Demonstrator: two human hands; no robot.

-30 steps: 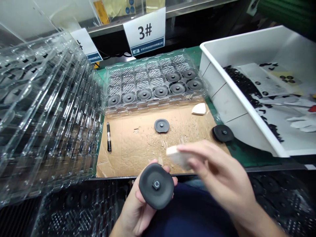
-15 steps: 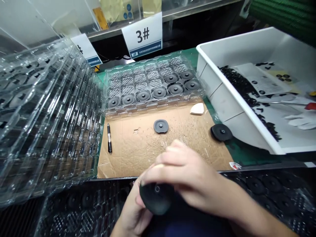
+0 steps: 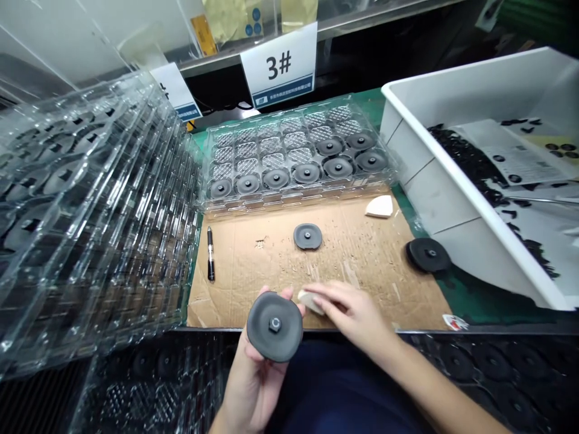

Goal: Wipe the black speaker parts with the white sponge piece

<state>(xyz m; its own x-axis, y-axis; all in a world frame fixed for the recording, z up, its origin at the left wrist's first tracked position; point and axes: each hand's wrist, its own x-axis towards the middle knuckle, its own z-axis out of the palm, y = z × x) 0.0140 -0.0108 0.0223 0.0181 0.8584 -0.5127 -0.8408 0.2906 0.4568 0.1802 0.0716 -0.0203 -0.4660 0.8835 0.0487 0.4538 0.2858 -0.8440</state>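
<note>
In my left hand is a black rounded plastic disc with a small raised hub at its centre, held by its edge and facing up. My right hand pinches a small off-white pad close to the disc's right edge. Whether the pad touches the disc, I cannot tell. A similar disc lies on the cardboard sheet beyond my hands. Further right, a short stack of discs sits by the board's edge.
A clear blister tray with discs in several pockets lies at the back. Stacked trays rise on the left. At right stands a white bin holding small black pieces. A pen and a white wedge lie on the cardboard.
My hands have moved apart from around the disc. The disc now faces the camera, and the pad shows in my right hand. The view has shifted slightly.
</note>
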